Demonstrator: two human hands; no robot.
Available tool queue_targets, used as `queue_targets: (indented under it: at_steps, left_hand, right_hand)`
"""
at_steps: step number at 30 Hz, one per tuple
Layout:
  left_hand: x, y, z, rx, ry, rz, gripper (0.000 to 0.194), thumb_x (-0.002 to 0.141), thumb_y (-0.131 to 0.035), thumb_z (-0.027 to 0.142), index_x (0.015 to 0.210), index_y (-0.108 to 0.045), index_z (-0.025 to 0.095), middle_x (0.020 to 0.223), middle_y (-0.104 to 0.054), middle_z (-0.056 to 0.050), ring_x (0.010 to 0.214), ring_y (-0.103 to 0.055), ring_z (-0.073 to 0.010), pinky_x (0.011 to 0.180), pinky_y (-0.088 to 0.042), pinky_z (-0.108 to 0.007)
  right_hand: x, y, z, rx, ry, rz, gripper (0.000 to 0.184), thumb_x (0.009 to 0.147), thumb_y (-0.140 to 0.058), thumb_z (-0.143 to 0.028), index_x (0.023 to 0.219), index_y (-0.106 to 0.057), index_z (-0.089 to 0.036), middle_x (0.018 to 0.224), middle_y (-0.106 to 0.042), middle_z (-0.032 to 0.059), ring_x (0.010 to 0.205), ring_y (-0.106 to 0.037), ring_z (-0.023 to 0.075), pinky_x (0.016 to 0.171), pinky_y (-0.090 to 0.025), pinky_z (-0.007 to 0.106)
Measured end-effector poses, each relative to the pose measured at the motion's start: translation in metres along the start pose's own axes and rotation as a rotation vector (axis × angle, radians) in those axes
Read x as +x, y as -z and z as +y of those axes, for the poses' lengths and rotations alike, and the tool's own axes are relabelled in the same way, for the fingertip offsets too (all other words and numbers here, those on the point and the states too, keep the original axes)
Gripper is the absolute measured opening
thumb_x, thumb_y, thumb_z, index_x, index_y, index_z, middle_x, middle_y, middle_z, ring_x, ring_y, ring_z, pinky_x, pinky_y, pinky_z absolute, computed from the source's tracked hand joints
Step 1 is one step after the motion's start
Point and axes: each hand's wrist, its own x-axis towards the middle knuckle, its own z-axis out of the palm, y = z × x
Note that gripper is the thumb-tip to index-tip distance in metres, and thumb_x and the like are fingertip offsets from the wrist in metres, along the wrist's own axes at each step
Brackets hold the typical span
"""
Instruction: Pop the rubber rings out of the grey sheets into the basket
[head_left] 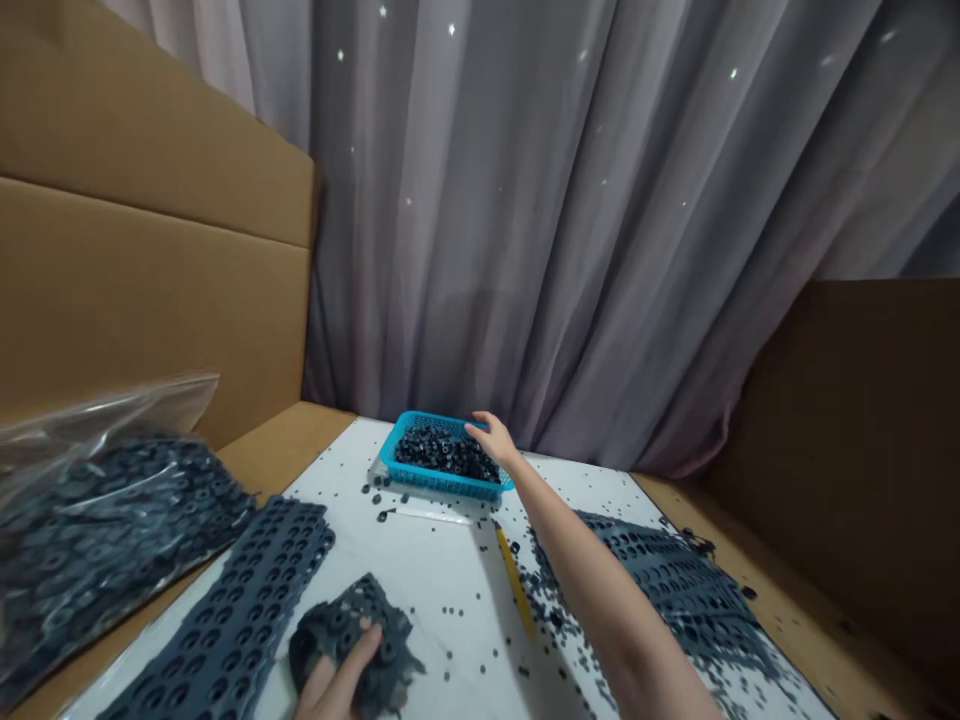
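Observation:
My left hand [339, 682] grips a dark grey rubber sheet [386, 640] with round moulded parts in it, bent and held over the white table surface. My right arm reaches far forward, and my right hand [493, 437] is at the right end of a blue plastic basket [442, 485], fingers spread apart. Many small black ring-shaped rubber parts [442, 450] fill that basket. Whether the fingertips touch the rim is hard to make out. Between the hands lie a yellow pen-like tool [514, 580] and a thin white stick-like tool [431, 516] with a dark tip.
A perforated dark rubber sheet [232, 610] lies at left, beside a clear plastic bag [112, 520] of similar parts. More punched sheets [675, 580] are piled at right amid black scraps. Cardboard walls [157, 260] flank the table; a grey curtain [480, 220] hangs behind.

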Motion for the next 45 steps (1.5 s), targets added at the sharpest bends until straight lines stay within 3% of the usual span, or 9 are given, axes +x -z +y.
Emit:
queue_targets:
  at_steps: [2,4,8,13,18,26,30,35,45]
  left_hand:
    - [-0.015,-0.013,0.003,-0.060,0.012,-0.018,0.032,0.056,-0.077,0.024,0.083,-0.061,0.029,0.101,-0.068,-0.006,0.103,-0.062,-0.0264,0.074,-0.055,-0.036]
    - [-0.030,-0.024,0.006,-0.115,-0.004,-0.080,0.031,0.060,-0.075,0.024,0.087,-0.060,0.027,0.099,-0.069,-0.005,0.096,-0.064,-0.0217,0.074,-0.054,-0.032]
    - [-0.048,-0.034,0.011,-0.037,-0.044,-0.176,0.028,0.063,-0.075,0.032,0.084,-0.059,0.021,0.079,-0.069,-0.004,0.073,-0.066,-0.0189,0.056,-0.050,-0.025]
    - [-0.047,-0.034,0.011,0.145,-0.384,-0.381,0.036,0.061,-0.072,0.049,0.073,-0.058,0.017,0.062,-0.062,0.000,0.059,-0.059,-0.0155,0.053,-0.044,-0.023]
    - [-0.042,-0.030,0.015,0.287,-0.594,-0.416,0.033,0.056,-0.076,0.041,0.057,-0.055,0.017,0.054,-0.056,0.003,0.054,-0.053,-0.0136,0.053,-0.040,-0.022]
    - [-0.037,-0.029,0.016,0.232,-0.489,-0.434,0.030,0.062,-0.072,0.041,0.060,-0.052,0.018,0.046,-0.050,0.005,0.037,-0.043,-0.0099,0.036,-0.027,-0.019]
    - [-0.029,-0.030,0.016,0.160,-0.370,-0.439,0.035,0.061,-0.072,0.042,0.060,-0.047,0.018,0.044,-0.046,0.007,0.035,-0.042,-0.0082,0.033,-0.027,-0.017]
    - [-0.024,-0.032,0.018,0.094,-0.208,-0.515,0.037,0.063,-0.074,0.037,0.057,-0.043,0.017,0.039,-0.041,0.009,0.029,-0.035,-0.0037,0.028,-0.021,-0.013]
    - [-0.027,-0.031,0.023,0.021,-0.014,-0.686,0.043,0.083,-0.057,0.038,0.050,-0.044,0.014,0.030,-0.036,0.007,0.021,-0.022,-0.0002,0.024,-0.014,-0.011]
  right_hand:
    - [-0.033,0.008,-0.016,0.040,0.052,-0.022,0.028,0.080,-0.053,-0.028,0.104,-0.058,-0.016,0.112,-0.060,0.0091,0.087,-0.060,0.0145,0.077,-0.045,0.027]
    - [-0.082,0.014,-0.040,0.104,0.204,-0.126,0.019,0.081,-0.053,-0.032,0.083,-0.061,-0.015,0.085,-0.064,0.0041,0.076,-0.058,0.0141,0.069,-0.044,0.025]
    - [-0.194,0.012,-0.087,0.074,0.415,-0.358,0.033,0.089,-0.044,-0.040,0.069,-0.057,-0.017,0.063,-0.056,-0.0011,0.060,-0.049,0.0108,0.057,-0.035,0.021]
    - [-0.270,-0.007,-0.111,-0.211,0.344,-0.245,0.030,0.086,-0.048,-0.044,0.074,-0.056,-0.018,0.065,-0.060,0.0002,0.057,-0.050,0.0121,0.054,-0.029,0.022]
    - [-0.285,-0.009,-0.128,-0.489,0.310,-0.176,0.024,0.087,-0.045,-0.038,0.089,-0.059,-0.018,0.084,-0.068,0.0064,0.072,-0.060,0.0181,0.061,-0.034,0.026]
    - [-0.279,-0.020,-0.129,-0.523,0.318,-0.222,0.030,0.086,-0.046,-0.041,0.098,-0.057,-0.016,0.090,-0.067,0.0098,0.077,-0.062,0.0210,0.066,-0.039,0.029]
    - [-0.273,-0.042,-0.111,-0.159,0.232,-0.188,0.023,0.084,-0.051,-0.037,0.078,-0.059,-0.017,0.072,-0.063,0.0030,0.064,-0.053,0.0144,0.059,-0.033,0.025]
    - [-0.267,-0.065,-0.095,0.786,-0.002,-0.230,0.030,0.073,-0.061,-0.038,0.056,-0.050,-0.017,0.049,-0.046,-0.0044,0.049,-0.038,0.0090,0.050,-0.027,0.023]
    - [-0.270,-0.064,-0.100,1.278,-0.159,-0.225,0.037,0.065,-0.065,-0.038,0.056,-0.034,-0.021,0.042,-0.018,-0.0119,0.037,-0.014,0.0045,0.040,-0.014,0.020]
